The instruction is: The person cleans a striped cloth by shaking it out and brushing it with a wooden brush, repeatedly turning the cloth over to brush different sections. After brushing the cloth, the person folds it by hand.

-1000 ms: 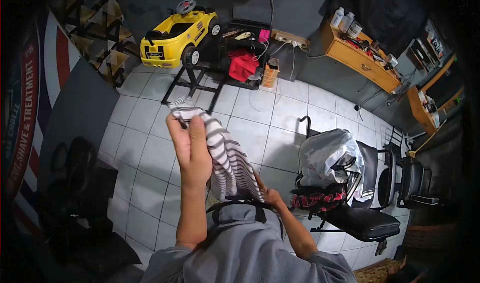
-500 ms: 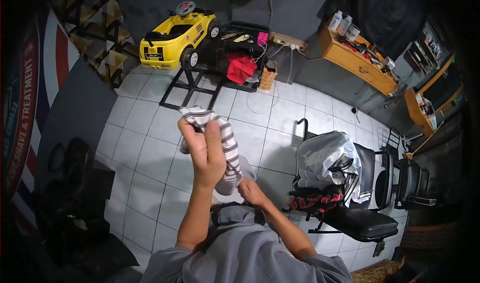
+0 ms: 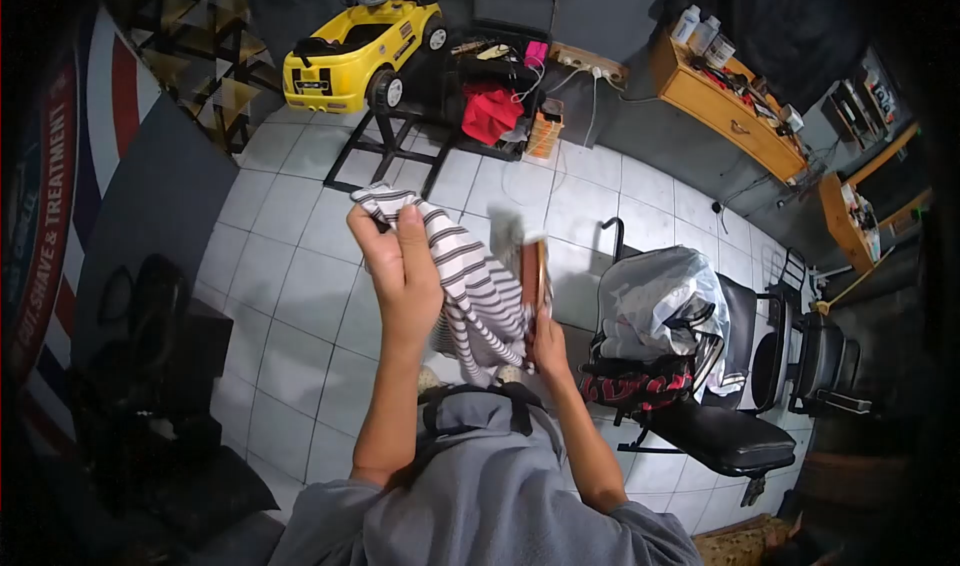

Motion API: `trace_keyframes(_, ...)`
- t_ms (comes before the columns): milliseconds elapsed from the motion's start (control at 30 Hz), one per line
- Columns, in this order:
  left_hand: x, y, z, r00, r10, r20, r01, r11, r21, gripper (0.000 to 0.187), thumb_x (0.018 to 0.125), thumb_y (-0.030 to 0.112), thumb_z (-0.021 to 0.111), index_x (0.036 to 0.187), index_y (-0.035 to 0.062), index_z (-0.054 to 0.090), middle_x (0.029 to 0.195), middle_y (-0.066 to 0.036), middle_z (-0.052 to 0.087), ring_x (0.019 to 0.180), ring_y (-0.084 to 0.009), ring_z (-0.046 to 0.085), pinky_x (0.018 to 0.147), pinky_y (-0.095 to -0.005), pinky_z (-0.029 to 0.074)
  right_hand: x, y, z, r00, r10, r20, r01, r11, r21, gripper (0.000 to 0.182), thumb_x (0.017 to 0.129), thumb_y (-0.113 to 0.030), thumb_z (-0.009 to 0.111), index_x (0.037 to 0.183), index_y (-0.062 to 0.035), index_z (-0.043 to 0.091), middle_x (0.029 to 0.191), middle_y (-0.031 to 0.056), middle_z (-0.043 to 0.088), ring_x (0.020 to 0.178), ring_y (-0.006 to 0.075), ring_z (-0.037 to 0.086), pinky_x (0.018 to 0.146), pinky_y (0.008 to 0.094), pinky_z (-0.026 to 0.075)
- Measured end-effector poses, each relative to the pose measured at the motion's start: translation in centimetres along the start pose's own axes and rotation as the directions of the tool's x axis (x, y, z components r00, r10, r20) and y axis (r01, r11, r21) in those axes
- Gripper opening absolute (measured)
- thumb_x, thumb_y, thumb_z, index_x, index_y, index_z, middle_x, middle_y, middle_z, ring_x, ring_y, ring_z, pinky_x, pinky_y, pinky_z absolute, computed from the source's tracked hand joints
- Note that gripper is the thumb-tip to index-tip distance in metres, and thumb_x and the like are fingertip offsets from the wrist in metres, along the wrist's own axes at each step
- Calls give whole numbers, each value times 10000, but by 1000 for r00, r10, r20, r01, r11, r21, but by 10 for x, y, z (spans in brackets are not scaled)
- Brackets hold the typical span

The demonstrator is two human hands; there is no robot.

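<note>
A white cloth with dark stripes (image 3: 462,271) hangs in folds in front of my body. My left hand (image 3: 398,263) pinches its upper corner between thumb and fingers, holding it up over the floor. On the other side, my right hand (image 3: 548,348) is closed around a flat brown tool, like a brush (image 3: 533,274), which points upward. Motion blurs the tool's upper end. The cloth's lower right folds reach right up to the tool and the right fingers. The toes of my shoes (image 3: 428,377) peek out below the cloth.
A yellow toy car (image 3: 345,66) stands on a black metal frame (image 3: 395,151) ahead. Beside it, an open black case (image 3: 492,151) holds red cloth. To the right are a black chair (image 3: 720,446) bearing a plastic-covered bag (image 3: 660,301), and a wooden drawer shelf (image 3: 730,121) with bottles.
My right hand has moved up and to the right, bringing the brown tool into view. The striped cloth has spread wider, while my left hand keeps its pinch and is slightly higher.
</note>
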State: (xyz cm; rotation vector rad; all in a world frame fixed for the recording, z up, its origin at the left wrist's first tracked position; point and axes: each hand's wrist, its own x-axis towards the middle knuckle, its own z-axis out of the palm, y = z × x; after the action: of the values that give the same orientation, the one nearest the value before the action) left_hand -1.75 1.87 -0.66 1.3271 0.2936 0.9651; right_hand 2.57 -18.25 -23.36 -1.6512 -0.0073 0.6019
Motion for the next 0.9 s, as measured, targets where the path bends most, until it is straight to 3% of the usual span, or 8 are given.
trace_keyframes(167,0,-2,12,991,92,101,-106,982,154,147,964,131,401,1063,46,334,881,-25,485,731,-35,436,637,-175,390,-65,-141,33,935,-29,354,-154,864,479,361,980,-342,295,784,-79,444,565,-35,358,434,57,311,385,213,243)
trace_keyframes(233,2,1,14,979,159,126,-175,977,122,154,963,126,393,1069,32,333,898,-30,480,768,-47,433,680,-186,382,-66,-125,44,913,-222,342,87,925,370,349,985,-318,283,779,-83,438,567,-45,342,444,46,301,395,193,239)
trace_keyframes(367,4,8,10,984,171,57,-171,985,9,153,955,126,421,1066,40,361,910,-20,485,798,-52,443,715,-181,380,-23,-54,39,840,-440,318,541,730,-419,392,970,-321,324,821,-8,507,646,172,578,539,353,544,527,409,443)
trace_keyframes(433,8,15,7,978,208,-16,-208,978,2,144,953,126,429,1060,45,376,913,-14,488,799,-51,446,719,-183,383,8,26,22,948,-113,298,308,563,-767,317,944,-272,353,937,-37,565,800,244,596,739,433,568,636,471,465)
trace_keyframes(567,17,9,-17,970,191,-147,-191,981,14,127,955,153,438,1040,61,417,911,-10,501,792,-52,461,724,-194,398,13,134,-31,913,303,273,136,406,-904,337,864,-379,440,1134,-234,580,965,219,614,946,387,574,781,478,467)
trace_keyframes(633,19,12,-21,962,200,-188,-191,979,68,125,954,172,448,1024,70,432,894,-4,501,776,-45,468,691,-186,409,1,186,-57,897,383,221,127,257,-958,399,887,-395,405,1146,-147,581,1115,201,583,952,379,596,803,502,457)
trace_keyframes(833,16,20,-17,994,-28,-105,15,993,-118,132,947,155,466,1027,64,413,847,-5,506,727,-47,481,647,-190,428,10,168,-67,945,327,-22,-186,481,-857,512,914,-411,368,1089,32,556,978,261,613,931,381,607,786,480,466)
trace_keyframes(900,13,15,-15,994,-97,-49,99,995,33,144,948,139,459,1038,51,388,836,-8,495,711,-42,467,624,-185,423,27,147,-56,997,-82,-10,55,749,-660,615,935,-500,290,747,15,568,590,138,583,534,313,582,520,394,462)
